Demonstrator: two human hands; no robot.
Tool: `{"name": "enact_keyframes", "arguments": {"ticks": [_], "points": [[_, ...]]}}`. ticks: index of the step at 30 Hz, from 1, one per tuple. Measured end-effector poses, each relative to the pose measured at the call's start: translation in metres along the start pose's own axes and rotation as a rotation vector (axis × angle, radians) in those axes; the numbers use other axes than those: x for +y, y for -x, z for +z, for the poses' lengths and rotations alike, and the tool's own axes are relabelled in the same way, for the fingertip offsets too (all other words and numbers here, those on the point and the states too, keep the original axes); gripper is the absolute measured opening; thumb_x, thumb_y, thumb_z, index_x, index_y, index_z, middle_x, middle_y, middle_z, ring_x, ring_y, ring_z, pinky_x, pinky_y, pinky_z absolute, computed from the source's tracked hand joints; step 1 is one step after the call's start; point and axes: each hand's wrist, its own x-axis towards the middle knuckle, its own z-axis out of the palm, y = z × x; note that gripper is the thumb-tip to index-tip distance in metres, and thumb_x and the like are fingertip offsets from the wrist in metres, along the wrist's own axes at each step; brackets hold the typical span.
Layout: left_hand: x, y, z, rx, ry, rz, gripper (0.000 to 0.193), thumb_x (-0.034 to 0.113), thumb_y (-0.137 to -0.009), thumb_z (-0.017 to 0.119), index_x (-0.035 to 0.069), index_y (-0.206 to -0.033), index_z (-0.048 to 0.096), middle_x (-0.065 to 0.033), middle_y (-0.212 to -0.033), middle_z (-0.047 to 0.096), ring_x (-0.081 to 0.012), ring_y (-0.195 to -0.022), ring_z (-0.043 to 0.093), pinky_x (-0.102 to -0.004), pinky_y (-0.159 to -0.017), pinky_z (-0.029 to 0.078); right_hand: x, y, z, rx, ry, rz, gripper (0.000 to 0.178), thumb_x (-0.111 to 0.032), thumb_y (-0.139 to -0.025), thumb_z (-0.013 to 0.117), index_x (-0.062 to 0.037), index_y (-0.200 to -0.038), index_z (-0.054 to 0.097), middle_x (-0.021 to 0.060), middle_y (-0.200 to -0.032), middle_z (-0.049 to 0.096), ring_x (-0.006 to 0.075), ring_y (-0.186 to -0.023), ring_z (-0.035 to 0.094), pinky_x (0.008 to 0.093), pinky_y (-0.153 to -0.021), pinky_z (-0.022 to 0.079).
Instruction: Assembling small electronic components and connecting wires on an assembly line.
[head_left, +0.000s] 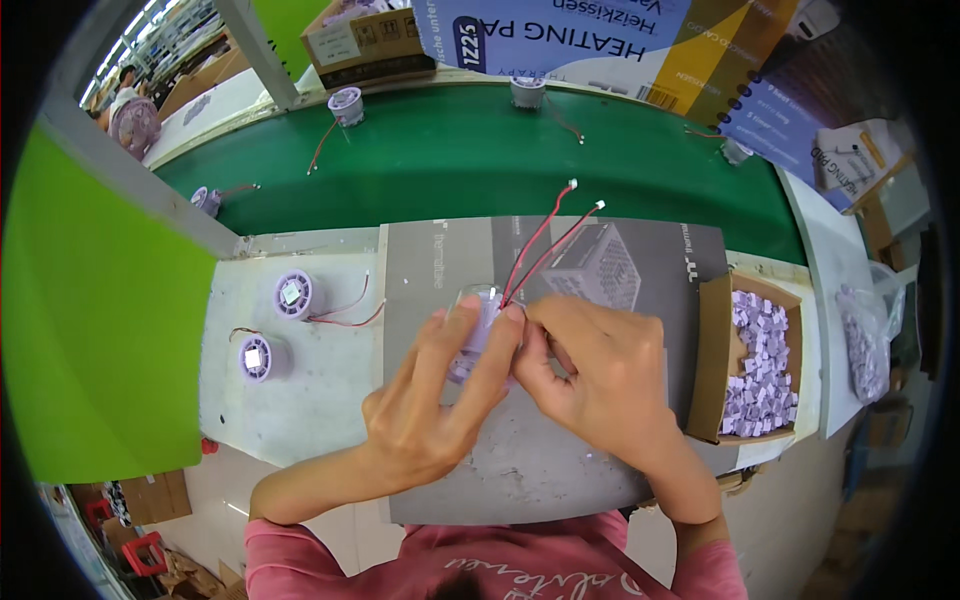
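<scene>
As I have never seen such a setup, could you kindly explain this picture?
No machine is here, just a person working bare-handed, seen by a wide fisheye camera worn on the head, looking down, so straight edges bend. The left hand holds a pale purple part; two thin wires rise there, tipped with white connectors. The right hand is near the wires' base; its exact grip is hidden. Beneath lies a grey printed sheet. On its left, two round purple units rest on a white tabletop; on its right, a cardboard box holds many small purple pieces. Beyond is a green surface with more round units.
</scene>
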Motion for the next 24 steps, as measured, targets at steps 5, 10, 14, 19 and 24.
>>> {"name": "enact_keyframes", "arguments": {"ticks": [5, 10, 14, 19, 24], "points": [[-0.001, -0.012, 0.0, -0.039, 0.068, -0.046, 0.051, 0.017, -0.061, 0.077, 0.011, -0.111, 0.071, -0.0146, -0.109, 0.063, -0.0247, -0.082, 0.068, -0.029, -0.054, 0.054, -0.005, -0.01, 0.002, 0.058, -0.258, 0.238, 0.013, -0.003, -0.077, 0.065, -0.0036, -0.074, 0.053, 0.005, -0.051, 0.047, 0.0153, -0.041, 0.045, 0.0297, -0.042, 0.036], [-0.001, -0.01, 0.006, 0.102, 0.093, -0.014, 0.064, 0.014, -0.052, 0.081, 0.012, -0.116, 0.069, -0.0147, -0.112, 0.062, -0.0248, -0.085, 0.068, -0.0306, -0.057, 0.058, 0.007, -0.007, 0.004, 0.104, -0.566, 0.494, 0.006, -0.002, -0.082, 0.063, -0.0036, -0.079, 0.058, -0.0016, -0.052, 0.036, 0.0018, -0.05, 0.034, 0.0222, -0.046, 0.031], [-0.001, -0.019, 0.001, 0.106, 0.142, -0.024, 0.061, 0.012, -0.053, 0.083, 0.012, -0.113, 0.07, -0.0131, -0.112, 0.063, -0.0245, -0.084, 0.068, -0.031, -0.058, 0.059, -0.001, -0.003, -0.007, 0.12, -0.545, 0.382, 0.004, -0.004, -0.085, 0.064, -0.0024, -0.089, 0.061, -0.003, -0.058, 0.049, 0.0043, -0.051, 0.042, 0.0218, -0.049, 0.036], [-0.004, -0.027, -0.013, -0.018, 0.924, -0.332, 0.071, 0.01, -0.066, 0.087, 0.007, -0.128, 0.054, -0.0142, -0.117, 0.062, -0.023, -0.102, 0.066, -0.0316, -0.072, 0.06, 0.028, 0.006, -0.007, 0.14, -0.578, 0.032, 0.047, -0.006, -0.082, 0.07, -0.0029, -0.124, 0.05, 0.0114, -0.107, 0.058, 0.0158, -0.09, 0.058, 0.0287, -0.075, 0.046], [-0.034, -0.047, -0.029, -0.545, 1.028, -0.097, 0.065, 0.018, -0.067, 0.087, 0.008, -0.124, 0.058, -0.01, -0.135, 0.053, -0.0322, -0.118, 0.057, -0.0421, -0.093, 0.05, 0.026, 0.012, 0.002, -0.267, -1.631, 0.359, 0.114, -0.015, -0.074, 0.082, -0.0106, -0.155, 0.002, 0.012, -0.157, 0.021, 0.0274, -0.133, 0.042, 0.0414, -0.106, 0.039]]}}
